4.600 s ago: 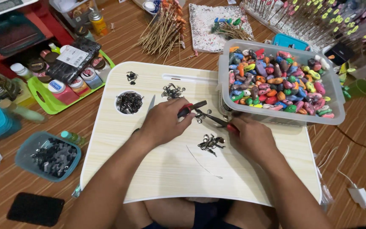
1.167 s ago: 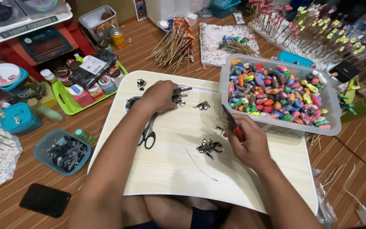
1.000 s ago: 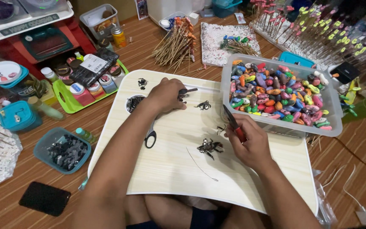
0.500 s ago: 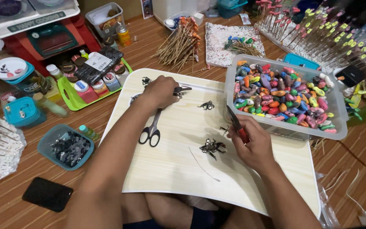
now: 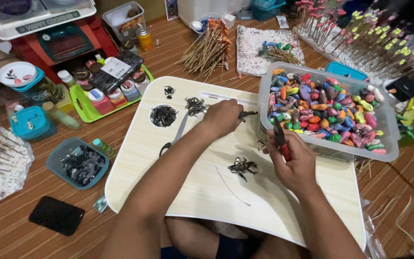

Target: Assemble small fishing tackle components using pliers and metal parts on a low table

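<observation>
My left hand [image 5: 224, 117] pinches a small dark piece [image 5: 246, 114] near the lap desk's [image 5: 192, 192] far edge, while my right hand [image 5: 293, 160] grips red-handled pliers [image 5: 280, 139] beside the bead tub [image 5: 327, 112]

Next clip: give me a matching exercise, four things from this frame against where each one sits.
Things:
1. pliers
2. bin of coloured lures
3. phone
4. scissors

Places:
a. on the floor, left of the board
b. in the right hand
c. on the board, under the left forearm
d. on the board's right side

Pairs: 1-b, 2-d, 3-a, 4-c
</observation>
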